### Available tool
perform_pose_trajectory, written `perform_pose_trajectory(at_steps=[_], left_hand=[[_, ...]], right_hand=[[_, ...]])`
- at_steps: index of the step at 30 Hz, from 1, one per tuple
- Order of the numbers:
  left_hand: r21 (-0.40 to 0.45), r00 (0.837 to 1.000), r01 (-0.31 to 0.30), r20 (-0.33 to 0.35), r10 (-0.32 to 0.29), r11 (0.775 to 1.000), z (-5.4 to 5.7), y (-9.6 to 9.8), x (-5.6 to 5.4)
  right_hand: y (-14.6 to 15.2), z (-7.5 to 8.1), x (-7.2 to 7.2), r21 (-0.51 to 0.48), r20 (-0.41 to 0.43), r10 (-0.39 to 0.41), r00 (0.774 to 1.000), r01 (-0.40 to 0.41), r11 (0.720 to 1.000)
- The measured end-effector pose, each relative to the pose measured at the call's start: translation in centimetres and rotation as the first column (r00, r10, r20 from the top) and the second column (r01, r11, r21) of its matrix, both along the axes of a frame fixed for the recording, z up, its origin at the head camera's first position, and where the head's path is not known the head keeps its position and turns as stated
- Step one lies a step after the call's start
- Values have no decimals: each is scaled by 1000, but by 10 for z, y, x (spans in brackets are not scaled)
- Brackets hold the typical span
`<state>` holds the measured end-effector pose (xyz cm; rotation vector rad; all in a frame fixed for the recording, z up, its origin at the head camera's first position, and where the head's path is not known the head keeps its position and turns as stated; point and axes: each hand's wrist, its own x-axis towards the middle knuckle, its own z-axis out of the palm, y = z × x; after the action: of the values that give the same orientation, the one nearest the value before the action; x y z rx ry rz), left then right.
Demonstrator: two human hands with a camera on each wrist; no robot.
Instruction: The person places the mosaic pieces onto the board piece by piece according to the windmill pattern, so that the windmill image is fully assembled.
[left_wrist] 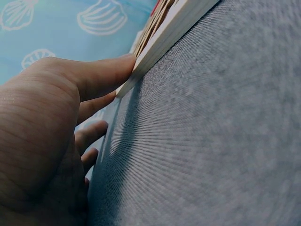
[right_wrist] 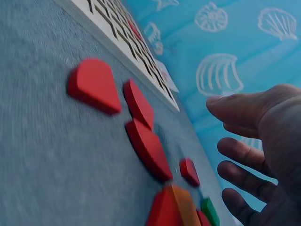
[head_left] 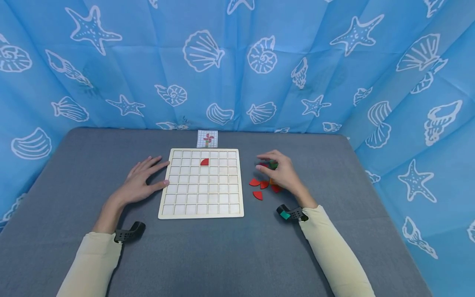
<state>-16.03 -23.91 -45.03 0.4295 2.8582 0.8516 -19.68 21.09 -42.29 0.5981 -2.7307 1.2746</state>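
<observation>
A square pale wooden grid board (head_left: 202,210) lies on the grey table, with one red quarter-circle piece (head_left: 204,162) in a cell of its upper part. My left hand (head_left: 139,183) touches the board's left edge with thumb and fingertips, fingers spread; the left wrist view shows the thumb against the wooden edge (left_wrist: 164,44). To the right of the board, my right hand (head_left: 280,170) hovers over loose pieces, thumb and fingers apart, holding nothing. Around it lie several red pieces (right_wrist: 96,84), an orange piece (right_wrist: 185,207) and a green piece (right_wrist: 209,212), some partly hidden by the hand.
A small card (head_left: 207,139) printed with a red flower-like pattern on a grid lies just beyond the board's far edge. A blue curtain (head_left: 230,62) with white shells and starfish hangs behind the table (head_left: 208,260) and along its right side.
</observation>
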Motion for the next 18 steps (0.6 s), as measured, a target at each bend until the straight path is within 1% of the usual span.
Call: perform_pose_trajectory(at_steps=[3,7,12,18], left_hand=[[-2,1000,-5,3,5,1000,0,0,0],[-2,1000,-7,7,7,1000,-1,1,1],[1,1000,-4,11,4,1000,1,1,1],[2,1000,0,9,0,1000,3,1,2]], right_hand=[[7,-3,-1,15,9,-29,1000,29,999],[14,-7,-4,78,13,-58,998,57,995],[18,-10,-5,162,4,-49,999,48,986],[18,-12,-6,189,0,-34,999,33,981]])
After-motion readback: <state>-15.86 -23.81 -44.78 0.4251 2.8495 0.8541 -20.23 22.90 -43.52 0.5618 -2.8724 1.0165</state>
